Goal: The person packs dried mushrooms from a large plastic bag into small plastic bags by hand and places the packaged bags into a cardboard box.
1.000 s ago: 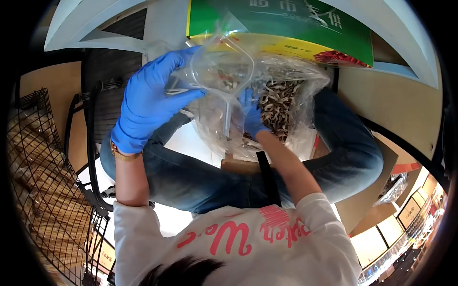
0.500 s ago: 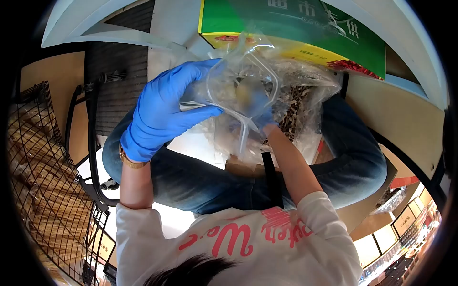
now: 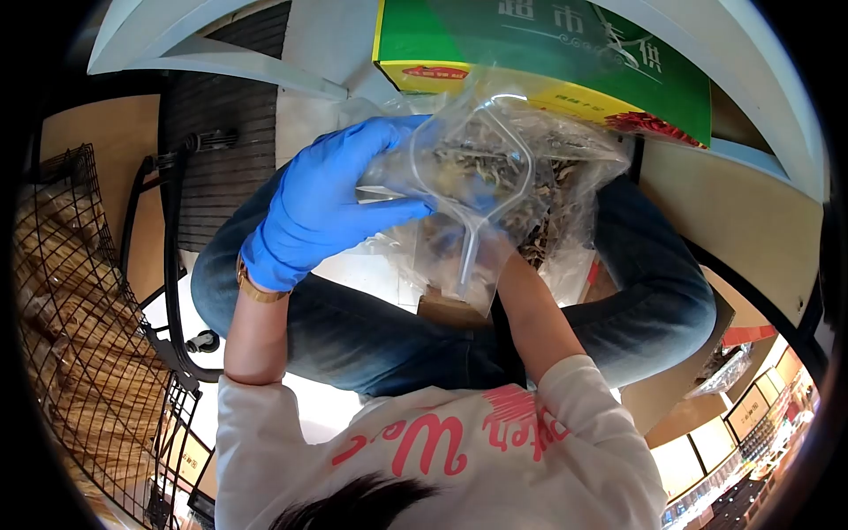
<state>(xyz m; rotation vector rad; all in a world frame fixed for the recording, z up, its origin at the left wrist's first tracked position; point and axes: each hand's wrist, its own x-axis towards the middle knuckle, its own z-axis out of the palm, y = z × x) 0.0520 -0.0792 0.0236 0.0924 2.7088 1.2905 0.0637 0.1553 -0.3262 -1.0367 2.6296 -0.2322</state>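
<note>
My left hand (image 3: 331,199), in a blue glove, is closed on the side of a clear plastic bag (image 3: 468,177), whose zip-edged mouth gapes open. Behind the bag's clear film, my right hand (image 3: 477,199), also gloved in blue, shows only as a blurred patch, so its fingers cannot be made out. Dark dried pieces (image 3: 548,208) lie in a large clear plastic liner (image 3: 579,247) between the legs, beside and beneath the bag.
A green and yellow box (image 3: 548,57) stands beyond the liner. Along the left is a black wire basket (image 3: 88,336) of tan sticks, next to a black cart frame (image 3: 172,256). White bars (image 3: 247,71) cross the top corners.
My left hand and the clear bag have shifted right in the view. My right hand has moved from the dried pieces to behind the bag's film.
</note>
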